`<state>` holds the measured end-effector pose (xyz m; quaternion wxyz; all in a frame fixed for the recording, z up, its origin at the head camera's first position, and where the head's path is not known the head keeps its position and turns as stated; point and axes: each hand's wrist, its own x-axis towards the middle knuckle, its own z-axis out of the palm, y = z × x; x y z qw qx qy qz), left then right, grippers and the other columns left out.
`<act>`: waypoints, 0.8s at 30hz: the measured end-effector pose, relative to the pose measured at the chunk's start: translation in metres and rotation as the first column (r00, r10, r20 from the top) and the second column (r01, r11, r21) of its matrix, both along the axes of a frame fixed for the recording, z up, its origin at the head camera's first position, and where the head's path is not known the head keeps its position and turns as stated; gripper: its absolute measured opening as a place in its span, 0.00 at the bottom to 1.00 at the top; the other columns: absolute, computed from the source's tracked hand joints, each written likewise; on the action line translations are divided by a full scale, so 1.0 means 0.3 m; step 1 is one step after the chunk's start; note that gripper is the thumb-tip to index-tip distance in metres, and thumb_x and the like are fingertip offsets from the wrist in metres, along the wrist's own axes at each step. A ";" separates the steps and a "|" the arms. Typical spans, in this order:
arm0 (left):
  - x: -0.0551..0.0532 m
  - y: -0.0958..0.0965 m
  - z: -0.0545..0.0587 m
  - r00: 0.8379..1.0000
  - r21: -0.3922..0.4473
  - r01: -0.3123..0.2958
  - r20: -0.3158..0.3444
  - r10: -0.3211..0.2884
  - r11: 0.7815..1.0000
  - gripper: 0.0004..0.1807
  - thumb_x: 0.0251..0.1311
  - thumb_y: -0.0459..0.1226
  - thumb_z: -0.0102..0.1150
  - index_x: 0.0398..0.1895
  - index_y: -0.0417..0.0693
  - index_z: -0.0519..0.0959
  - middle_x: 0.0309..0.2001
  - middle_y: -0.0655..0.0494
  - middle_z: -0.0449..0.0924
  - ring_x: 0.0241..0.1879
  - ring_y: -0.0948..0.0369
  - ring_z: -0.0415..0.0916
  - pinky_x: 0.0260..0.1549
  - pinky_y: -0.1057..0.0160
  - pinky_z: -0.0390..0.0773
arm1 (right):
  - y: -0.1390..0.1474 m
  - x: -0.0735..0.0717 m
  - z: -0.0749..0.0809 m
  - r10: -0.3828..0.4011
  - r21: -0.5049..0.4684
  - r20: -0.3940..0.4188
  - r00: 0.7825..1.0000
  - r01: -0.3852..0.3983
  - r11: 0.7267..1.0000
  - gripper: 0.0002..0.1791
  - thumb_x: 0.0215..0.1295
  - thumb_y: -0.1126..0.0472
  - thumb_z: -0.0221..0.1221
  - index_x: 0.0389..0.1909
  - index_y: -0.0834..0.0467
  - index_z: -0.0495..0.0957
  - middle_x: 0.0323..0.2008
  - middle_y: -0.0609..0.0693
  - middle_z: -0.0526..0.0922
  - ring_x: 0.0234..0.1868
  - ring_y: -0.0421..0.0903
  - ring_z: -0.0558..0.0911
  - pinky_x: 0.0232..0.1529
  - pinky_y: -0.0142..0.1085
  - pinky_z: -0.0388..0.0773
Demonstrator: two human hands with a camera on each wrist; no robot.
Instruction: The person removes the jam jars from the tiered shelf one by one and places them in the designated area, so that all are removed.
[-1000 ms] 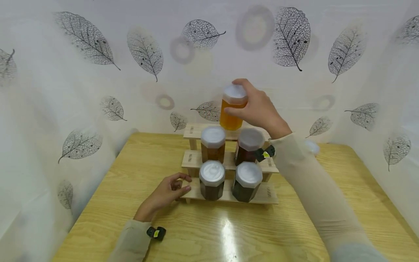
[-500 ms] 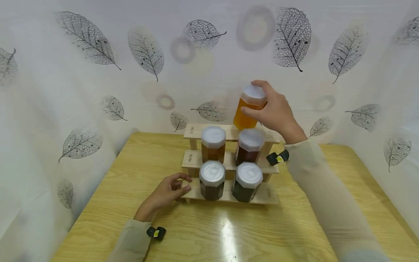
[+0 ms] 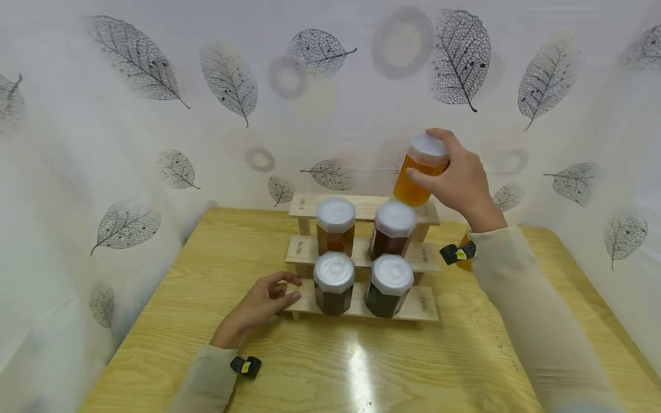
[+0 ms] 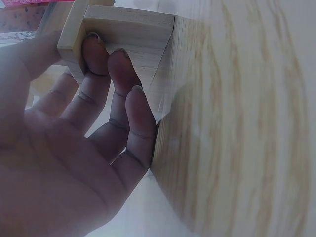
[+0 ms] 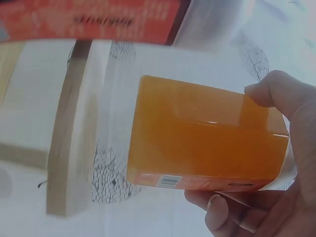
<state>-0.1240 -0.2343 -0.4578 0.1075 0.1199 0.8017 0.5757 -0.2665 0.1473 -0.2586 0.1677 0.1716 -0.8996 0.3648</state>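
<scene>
In the head view my right hand (image 3: 461, 180) grips an octagonal jar of orange-yellow contents (image 3: 412, 184) with a white lid. The jar leans slightly above the right end of a three-step wooden rack (image 3: 426, 299). The right wrist view shows the jar's base (image 5: 136, 133) apart from a wooden board (image 5: 64, 143). My left hand (image 3: 260, 304) pinches the left end of the bottom step; its thumb and fingers meet the board end (image 4: 74, 44) in the left wrist view. Two dark jars (image 3: 334, 281) (image 3: 388, 289) stand on the bottom step. An amber jar (image 3: 335, 226) and a dark red jar (image 3: 392, 229) occupy the middle step.
Behind the right wrist, another orange jar (image 3: 466, 265) stands on the table, mostly hidden by the sleeve. The wooden table (image 3: 289, 367) runs back to a white, leaf-printed sheet (image 3: 232, 155) that also rises at both sides.
My right hand has carried the orange-yellow jar rightward along the top step, from near its middle to its right end. The left hand keeps its place on the rack.
</scene>
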 end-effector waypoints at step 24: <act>0.004 0.003 0.005 1.000 -0.020 -0.023 0.021 0.023 1.000 0.16 0.73 0.39 0.64 0.58 0.44 0.78 0.21 0.57 0.65 0.21 0.64 0.63 0.24 0.67 0.69 | 0.156 0.006 -0.033 -0.139 -0.014 0.048 0.989 0.140 0.990 0.44 0.66 0.46 0.68 0.80 0.47 0.60 0.67 0.70 0.71 0.61 0.69 0.73 0.57 0.64 0.70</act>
